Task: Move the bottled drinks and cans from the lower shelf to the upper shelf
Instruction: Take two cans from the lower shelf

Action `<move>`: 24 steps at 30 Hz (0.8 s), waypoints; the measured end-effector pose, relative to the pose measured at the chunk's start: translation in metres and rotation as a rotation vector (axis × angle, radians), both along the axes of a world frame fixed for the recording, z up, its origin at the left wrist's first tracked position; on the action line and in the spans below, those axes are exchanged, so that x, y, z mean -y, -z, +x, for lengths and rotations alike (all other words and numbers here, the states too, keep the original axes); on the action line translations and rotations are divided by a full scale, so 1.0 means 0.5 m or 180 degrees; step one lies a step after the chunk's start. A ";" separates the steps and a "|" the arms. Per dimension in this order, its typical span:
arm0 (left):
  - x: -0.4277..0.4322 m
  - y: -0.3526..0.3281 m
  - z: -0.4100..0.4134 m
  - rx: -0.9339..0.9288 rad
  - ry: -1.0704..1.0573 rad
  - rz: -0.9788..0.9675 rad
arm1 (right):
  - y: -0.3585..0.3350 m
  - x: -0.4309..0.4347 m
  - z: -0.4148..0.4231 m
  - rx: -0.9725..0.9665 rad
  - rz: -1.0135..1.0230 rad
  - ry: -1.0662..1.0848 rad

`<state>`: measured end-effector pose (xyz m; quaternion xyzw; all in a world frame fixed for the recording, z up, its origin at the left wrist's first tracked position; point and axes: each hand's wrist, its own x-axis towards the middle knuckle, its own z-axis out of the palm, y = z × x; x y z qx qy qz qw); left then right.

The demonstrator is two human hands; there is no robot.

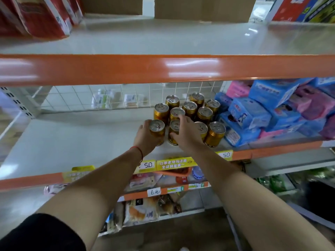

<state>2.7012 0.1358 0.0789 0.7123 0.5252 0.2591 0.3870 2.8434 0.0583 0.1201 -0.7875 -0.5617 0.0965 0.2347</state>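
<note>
head view, close, facing shelves (163, 69), angled down

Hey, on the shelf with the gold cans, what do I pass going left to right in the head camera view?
Left hand gripping the front-left can → right hand gripping the next can → front-right can → blue and pink packs.

Upper shelf (163, 40) open in the middle, red packs (41, 17) at its left, brown boxes (201, 8) behind, orange bar (126, 69) below, lower shelf (72, 134) open left of the cans (204, 113), blue packs (253, 115) tight on their right.
</note>
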 end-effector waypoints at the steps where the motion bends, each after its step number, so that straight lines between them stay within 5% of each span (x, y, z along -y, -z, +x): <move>1: 0.000 0.002 0.002 0.0031 -0.0057 0.0022 | 0.001 -0.008 0.001 0.0180 -0.0156 -0.0051; 8: 0.002 0.009 -0.006 0.0297 -0.0146 0.0156 | 0.009 -0.032 0.013 0.0592 -0.0383 -0.0175; 24: -0.007 -0.016 -0.223 0.0270 0.0725 -0.0576 | 0.010 -0.032 -0.084 0.0206 -0.0223 -0.0664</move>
